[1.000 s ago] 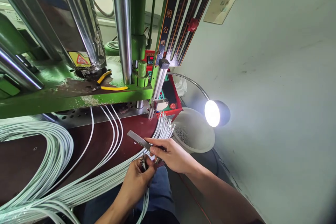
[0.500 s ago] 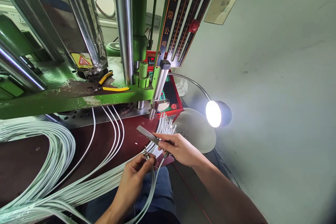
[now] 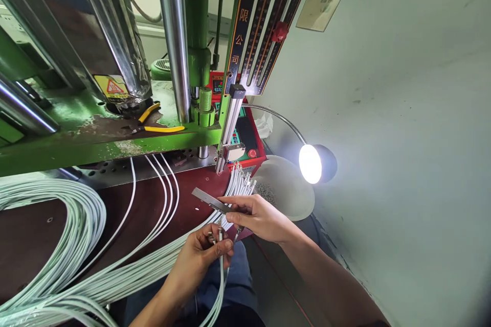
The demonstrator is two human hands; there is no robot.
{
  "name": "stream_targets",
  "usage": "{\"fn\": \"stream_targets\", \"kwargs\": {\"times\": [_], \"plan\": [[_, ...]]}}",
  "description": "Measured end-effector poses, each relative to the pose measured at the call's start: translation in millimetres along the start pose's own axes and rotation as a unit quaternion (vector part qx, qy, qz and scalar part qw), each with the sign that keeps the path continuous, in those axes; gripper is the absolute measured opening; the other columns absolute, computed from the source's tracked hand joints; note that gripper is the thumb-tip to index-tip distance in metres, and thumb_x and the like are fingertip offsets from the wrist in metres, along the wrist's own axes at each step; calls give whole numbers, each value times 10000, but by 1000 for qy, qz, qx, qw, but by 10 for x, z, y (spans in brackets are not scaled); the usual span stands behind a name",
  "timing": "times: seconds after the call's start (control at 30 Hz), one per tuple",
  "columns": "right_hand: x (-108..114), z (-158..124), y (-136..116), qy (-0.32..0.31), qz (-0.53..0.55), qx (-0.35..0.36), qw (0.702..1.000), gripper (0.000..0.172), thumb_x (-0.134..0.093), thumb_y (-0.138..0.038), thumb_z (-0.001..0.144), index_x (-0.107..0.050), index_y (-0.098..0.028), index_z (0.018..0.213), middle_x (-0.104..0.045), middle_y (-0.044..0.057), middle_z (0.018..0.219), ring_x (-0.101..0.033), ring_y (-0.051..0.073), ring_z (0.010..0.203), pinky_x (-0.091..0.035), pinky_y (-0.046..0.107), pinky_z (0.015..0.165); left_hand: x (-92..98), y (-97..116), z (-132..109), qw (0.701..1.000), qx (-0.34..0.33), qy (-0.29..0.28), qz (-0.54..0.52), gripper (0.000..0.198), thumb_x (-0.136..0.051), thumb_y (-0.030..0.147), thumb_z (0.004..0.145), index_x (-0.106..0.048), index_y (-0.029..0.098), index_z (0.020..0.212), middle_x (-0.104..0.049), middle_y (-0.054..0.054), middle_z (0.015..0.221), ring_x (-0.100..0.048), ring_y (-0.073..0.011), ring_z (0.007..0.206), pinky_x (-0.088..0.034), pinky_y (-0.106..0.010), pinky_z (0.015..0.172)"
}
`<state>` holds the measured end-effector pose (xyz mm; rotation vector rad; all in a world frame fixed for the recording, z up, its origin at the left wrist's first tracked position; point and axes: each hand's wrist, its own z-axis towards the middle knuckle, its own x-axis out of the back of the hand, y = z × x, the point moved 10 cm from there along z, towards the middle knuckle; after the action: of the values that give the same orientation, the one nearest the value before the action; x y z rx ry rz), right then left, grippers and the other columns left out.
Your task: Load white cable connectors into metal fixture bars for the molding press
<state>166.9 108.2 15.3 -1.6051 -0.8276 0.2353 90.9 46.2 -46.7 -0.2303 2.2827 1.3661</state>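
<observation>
The cables (image 3: 221, 278) you work on hang over your lap, their ends just below the metal strip (image 3: 209, 199). Your left hand (image 3: 201, 248) is pinched on them near the plugs; your right hand (image 3: 259, 218) is clamped on the strip. Another cable runs up under that hand, but I cannot tell whether your fingers grip it. The strip's far end juts out unsupported, so a loose grip could let it tip and scrape a sheath or your left fingertips. The hanging length could pull the ends out of a slack pinch. Just behind, a wide swing could snag the bundle (image 3: 153, 263) on the bench (image 3: 197, 181). Higher up, the pliers (image 3: 164, 129) lie near the press ledge's (image 3: 192, 138) front edge, where a bump could tip them down.
</observation>
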Motion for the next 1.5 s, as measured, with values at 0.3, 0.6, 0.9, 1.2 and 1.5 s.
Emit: {"fn": "stream_targets", "kwargs": {"times": [0.3,0.6,0.9,1.2,1.5], "plan": [[61,-42,79,37,36,-33,998,431,-592,-327,861,-645,-120,1236,-654,40,805,-549,132,735,-443,250,664,-82,143,-138,998,-18,-27,-58,247,-766,383,698,-646,169,729,-640,-41,733,-569,-159,706,-448,-279,710],[49,-34,38,25,-2,-16,1000,393,-573,-306,875,-659,-138,1220,-634,18,754,-521,119,678,-425,231,620,90,57,-60,998,-56,34,-7,256,-764,356,715,-571,189,737,-672,10,610,-563,-119,481,-417,-254,548],[-29,-19,-45,13,-19,5,1000,367,-519,-289,906,-669,-184,1224,-576,-11,730,-468,102,658,-397,208,605,9,111,-56,998,-43,-13,44,324,-652,398,799,-659,133,613,-618,-25,527,-507,-100,457,-397,-251,556],[-128,-4,-62,-5,-24,15,1000,395,-504,-271,909,-633,-187,1273,-691,14,953,-581,148,806,-472,270,766,130,41,-22,996,-41,72,30,384,-677,467,752,-528,180,547,-540,26,446,-416,-75,355,-304,-218,408],[-149,0,-77,6,-19,27,999,411,-510,-291,918,-603,-161,1297,-685,53,1179,-629,236,1099,-471,381,979,135,81,-39,994,-55,70,67,366,-668,467,765,-539,173,590,-543,28,462,-435,-70,375,-323,-198,410]]}}
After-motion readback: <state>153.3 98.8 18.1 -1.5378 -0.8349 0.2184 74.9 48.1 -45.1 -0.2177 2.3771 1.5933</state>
